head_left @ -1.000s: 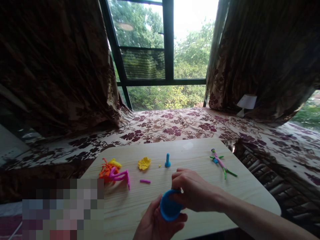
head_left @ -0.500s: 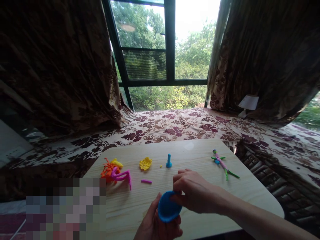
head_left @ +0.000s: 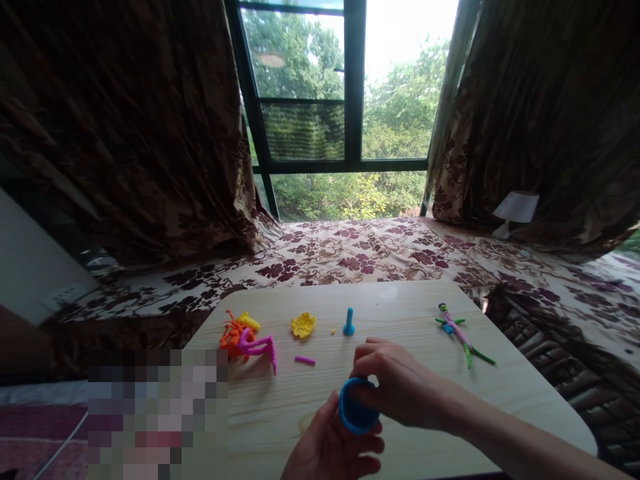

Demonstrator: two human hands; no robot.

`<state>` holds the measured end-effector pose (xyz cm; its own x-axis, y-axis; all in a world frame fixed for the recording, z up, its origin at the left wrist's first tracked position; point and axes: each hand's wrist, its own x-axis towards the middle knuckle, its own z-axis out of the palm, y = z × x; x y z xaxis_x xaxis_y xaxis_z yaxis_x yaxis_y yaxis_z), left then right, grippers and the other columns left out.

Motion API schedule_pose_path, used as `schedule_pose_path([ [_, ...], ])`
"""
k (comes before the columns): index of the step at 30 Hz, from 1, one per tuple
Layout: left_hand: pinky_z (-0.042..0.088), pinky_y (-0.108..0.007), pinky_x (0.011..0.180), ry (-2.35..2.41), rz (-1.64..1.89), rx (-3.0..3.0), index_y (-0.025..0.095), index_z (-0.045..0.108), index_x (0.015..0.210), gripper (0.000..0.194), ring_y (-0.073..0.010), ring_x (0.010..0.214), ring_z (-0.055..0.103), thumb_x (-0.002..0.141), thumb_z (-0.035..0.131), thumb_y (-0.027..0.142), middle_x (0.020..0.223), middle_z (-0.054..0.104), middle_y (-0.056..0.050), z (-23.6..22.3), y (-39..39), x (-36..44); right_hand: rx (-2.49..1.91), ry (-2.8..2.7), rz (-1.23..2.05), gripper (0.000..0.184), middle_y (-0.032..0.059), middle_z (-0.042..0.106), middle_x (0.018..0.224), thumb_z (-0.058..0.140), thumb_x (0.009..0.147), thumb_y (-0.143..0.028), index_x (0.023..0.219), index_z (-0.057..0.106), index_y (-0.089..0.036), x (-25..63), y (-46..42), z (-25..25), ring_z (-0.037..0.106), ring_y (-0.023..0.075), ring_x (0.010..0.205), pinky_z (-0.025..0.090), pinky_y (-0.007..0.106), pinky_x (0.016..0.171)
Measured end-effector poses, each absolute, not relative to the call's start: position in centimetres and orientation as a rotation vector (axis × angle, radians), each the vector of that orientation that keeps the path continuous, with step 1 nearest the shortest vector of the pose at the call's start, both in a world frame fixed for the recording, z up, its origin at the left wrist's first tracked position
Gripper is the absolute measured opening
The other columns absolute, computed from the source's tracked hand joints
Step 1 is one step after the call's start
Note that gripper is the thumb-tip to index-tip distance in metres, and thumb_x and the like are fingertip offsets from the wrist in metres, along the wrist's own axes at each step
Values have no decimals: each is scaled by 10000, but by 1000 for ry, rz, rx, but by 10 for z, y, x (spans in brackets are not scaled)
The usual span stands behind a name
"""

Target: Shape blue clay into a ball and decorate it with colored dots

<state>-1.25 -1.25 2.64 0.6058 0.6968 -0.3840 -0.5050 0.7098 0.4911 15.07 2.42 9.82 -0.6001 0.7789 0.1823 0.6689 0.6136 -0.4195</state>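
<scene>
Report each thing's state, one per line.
Blue cup: held tilted, mouth open
Left hand: cradling the cup
Right hand: pinching its rim
Blue peg: upright
Magenta stick: lying loose
Yellow piece: ruffled
Yellow crumb: loose
Orange tangle: bunched up
Pink-and-green figure: legs spread
Curtains: drawn apart
Lamp: standing

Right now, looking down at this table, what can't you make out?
Head view: the underside of the blue cup, hidden by itself and the left hand.
Head view: the left forearm, cut off by the bottom edge.
Head view: part of the wood-grain table's left edge, behind a pixelated patch.
Head view: the shape of the yellow speck, too small.
</scene>
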Motion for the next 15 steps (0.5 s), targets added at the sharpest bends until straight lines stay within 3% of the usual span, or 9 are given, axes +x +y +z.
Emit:
schedule_pose_path([
  [4,461,-326,674,559,614,325,74,671,836,470,-196,650,650,839,409,464,744,709,-129,26,-10,-13,-1108,-2540,466,105,-21,599,730,646,723,-281,670,631,-192,151,25,100,504,120,737,327,234,736],
  [9,466,-369,696,549,595,227,93,673,773,504,-203,610,647,824,401,514,673,709,-114,18,-7,-14,-1167,-2497,445,188,-14,593,671,593,772,-239,602,575,-160,146,22,96,504,115,718,320,224,694],
  [15,459,-330,645,616,548,222,123,661,658,501,-190,518,631,799,425,542,526,668,-84,14,-7,-14,-1131,-2563,475,193,-17,615,768,598,775,-341,657,614,-190,153,21,102,513,130,782,292,276,786],
])
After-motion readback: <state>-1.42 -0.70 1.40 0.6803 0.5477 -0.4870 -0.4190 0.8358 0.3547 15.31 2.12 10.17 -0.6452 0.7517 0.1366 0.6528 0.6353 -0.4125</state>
